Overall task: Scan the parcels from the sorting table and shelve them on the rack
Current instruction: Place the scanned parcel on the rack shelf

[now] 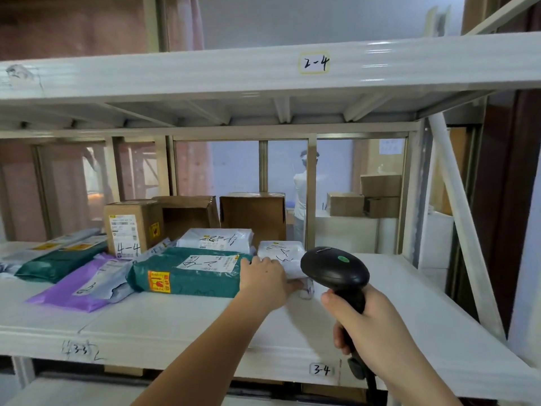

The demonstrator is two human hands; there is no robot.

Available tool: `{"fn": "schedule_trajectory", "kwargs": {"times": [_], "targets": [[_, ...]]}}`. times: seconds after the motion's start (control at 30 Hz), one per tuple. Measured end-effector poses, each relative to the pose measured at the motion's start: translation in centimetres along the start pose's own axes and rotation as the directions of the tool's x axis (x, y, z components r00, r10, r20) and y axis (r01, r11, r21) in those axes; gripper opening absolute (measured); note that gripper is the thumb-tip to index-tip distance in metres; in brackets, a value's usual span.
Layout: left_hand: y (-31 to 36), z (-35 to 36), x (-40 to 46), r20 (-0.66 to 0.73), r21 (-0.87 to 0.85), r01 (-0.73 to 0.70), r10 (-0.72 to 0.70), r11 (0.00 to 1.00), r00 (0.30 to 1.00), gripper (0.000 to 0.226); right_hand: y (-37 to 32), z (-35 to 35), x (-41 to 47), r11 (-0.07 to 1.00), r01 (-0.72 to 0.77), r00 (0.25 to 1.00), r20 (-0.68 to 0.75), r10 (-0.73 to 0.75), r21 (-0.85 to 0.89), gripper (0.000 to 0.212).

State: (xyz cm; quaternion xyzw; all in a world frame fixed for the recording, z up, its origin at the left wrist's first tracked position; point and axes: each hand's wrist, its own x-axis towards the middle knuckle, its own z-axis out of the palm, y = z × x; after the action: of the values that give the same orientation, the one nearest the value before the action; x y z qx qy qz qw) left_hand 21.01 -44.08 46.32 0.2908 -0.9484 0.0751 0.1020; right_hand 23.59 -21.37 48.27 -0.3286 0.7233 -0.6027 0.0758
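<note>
Head view faces the rack (263, 74) at the shelf (175, 320) marked 3-4. The left hand (265, 281) reaches across that shelf and rests on a small white parcel (281, 253) lying just right of a green parcel (187, 275). Its fingers (295, 285) appear to lie along the white parcel's near edge, thumb low beside it; whether they pinch the wrapping or only press on it cannot be told, since the hand covers the contact. The right hand (371, 320) is clenched round the grip of a black scanner (333, 268), whose head hangs just over the white parcel's right side.

Findings on risk:
- The scanner head stands so near the parcel that it may knock or drag the soft wrapping when either hand moves.
- The white parcel touches or nearly touches the green parcel; a push leftward would likely shove that one into the purple parcel (85, 285) beside it.
- A handwritten mark shows on the white parcel, but the left hand covers part of its face, so a scan taken now could miss the code.
- The scanner cable (371, 385) drops past the shelf's front edge and may snag there.
</note>
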Motion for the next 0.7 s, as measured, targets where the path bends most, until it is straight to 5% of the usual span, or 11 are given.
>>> {"fn": "schedule_trajectory", "kwargs": {"times": [0.2, 0.37, 0.5, 0.7], "targets": [[-1.2, -0.2, 1.1, 0.019, 0.069, 0.010, -0.012, 0.998, 1.000, 0.040, 0.6, -0.7, 0.0, 0.999, -0.015, 1.000, -0.001, 0.014, -0.040, 0.007], [-2.3, 0.2, 1.3, 0.022, 0.061, -0.010, 0.008, 0.998, 1.000, 0.039, 0.1, -1.2, -0.6, 0.998, -0.013, 1.000, -0.019, 0.012, -0.060, 0.009], [-1.4, 0.0, 0.7, -0.018, 0.097, -0.042, 0.044, 0.994, 0.999, 0.062, -0.1, -1.2, -1.8, 0.998, -0.013, 0.998, -0.055, 0.010, -0.062, 0.010], [5.0, -1.3, -2.5, -0.267, -0.146, -0.444, 0.396, 0.884, 0.878, 0.050, 0.8, -1.6, -5.1, 0.991, -0.107, 0.984, -0.154, 0.095, -0.077, 0.010]]}}
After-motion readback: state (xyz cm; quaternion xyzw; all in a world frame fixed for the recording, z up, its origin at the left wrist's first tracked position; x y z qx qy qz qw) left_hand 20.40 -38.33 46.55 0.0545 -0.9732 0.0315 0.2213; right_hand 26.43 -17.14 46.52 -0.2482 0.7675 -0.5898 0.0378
